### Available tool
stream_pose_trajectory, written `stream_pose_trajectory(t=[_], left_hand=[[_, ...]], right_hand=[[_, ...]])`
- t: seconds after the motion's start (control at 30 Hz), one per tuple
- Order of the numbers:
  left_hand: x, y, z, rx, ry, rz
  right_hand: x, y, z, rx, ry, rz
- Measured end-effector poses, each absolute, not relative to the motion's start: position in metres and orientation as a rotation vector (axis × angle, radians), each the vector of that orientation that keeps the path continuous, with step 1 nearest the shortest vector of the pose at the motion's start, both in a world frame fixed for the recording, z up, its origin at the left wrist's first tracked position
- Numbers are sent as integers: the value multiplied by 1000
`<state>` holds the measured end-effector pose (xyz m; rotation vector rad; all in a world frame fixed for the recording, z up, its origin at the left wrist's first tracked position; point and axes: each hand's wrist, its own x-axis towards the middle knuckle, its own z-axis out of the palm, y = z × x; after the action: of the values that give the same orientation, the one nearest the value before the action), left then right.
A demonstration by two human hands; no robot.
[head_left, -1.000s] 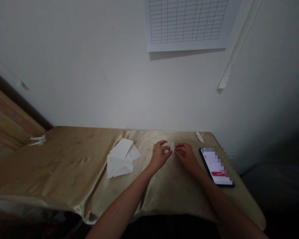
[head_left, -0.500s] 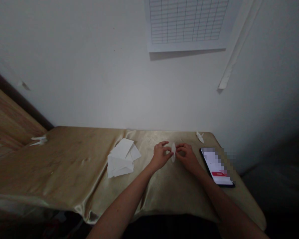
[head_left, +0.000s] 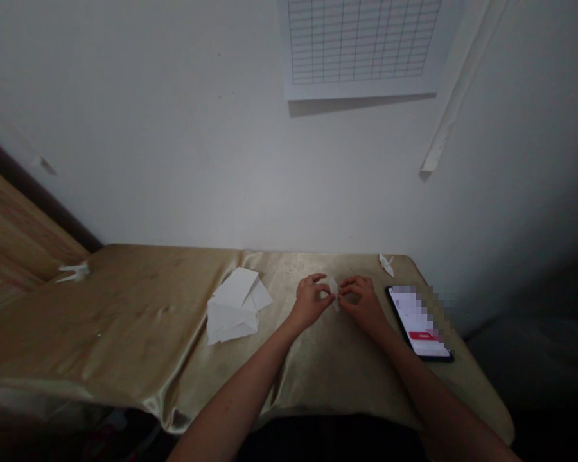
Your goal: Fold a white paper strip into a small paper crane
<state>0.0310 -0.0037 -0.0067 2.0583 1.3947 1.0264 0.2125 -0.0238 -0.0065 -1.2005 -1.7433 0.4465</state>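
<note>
Gold satin cloth [head_left: 125, 321] covers a table against a white wall, with a grid chart [head_left: 361, 45] at top of frame. Small folded paper [head_left: 334, 294], narrow and pointed, stands tilted near the table's far edge, right of center, between both hands. Left hand [head_left: 311, 301] and right hand [head_left: 363, 305] are half closed, fingertips pinching it from either side; exact grip too small to tell. Light fingertip pressure suits a piece this small. Paper stack [head_left: 232, 307] lies to the left, phone [head_left: 417, 324] to the right, paper bird [head_left: 386, 264] at the far right edge.
</note>
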Motion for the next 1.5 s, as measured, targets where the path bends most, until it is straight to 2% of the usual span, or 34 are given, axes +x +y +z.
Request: stream_pose_trajectory(t=[0.23, 0.47, 0.6, 1.5], left_hand=[[32, -4, -8, 2042, 1391, 1069], [35, -8, -4, 1967, 1466, 1166], [35, -8, -5, 1928, 1436, 1272], [40, -14, -6, 2002, 1462, 1211]], right_hand=[[212, -25, -1, -1200, -1709, 460], [213, -23, -5, -1231, -1610, 642], [214, -23, -4, -1269, -1591, 600], [216, -19, -12, -1322, -1617, 503]])
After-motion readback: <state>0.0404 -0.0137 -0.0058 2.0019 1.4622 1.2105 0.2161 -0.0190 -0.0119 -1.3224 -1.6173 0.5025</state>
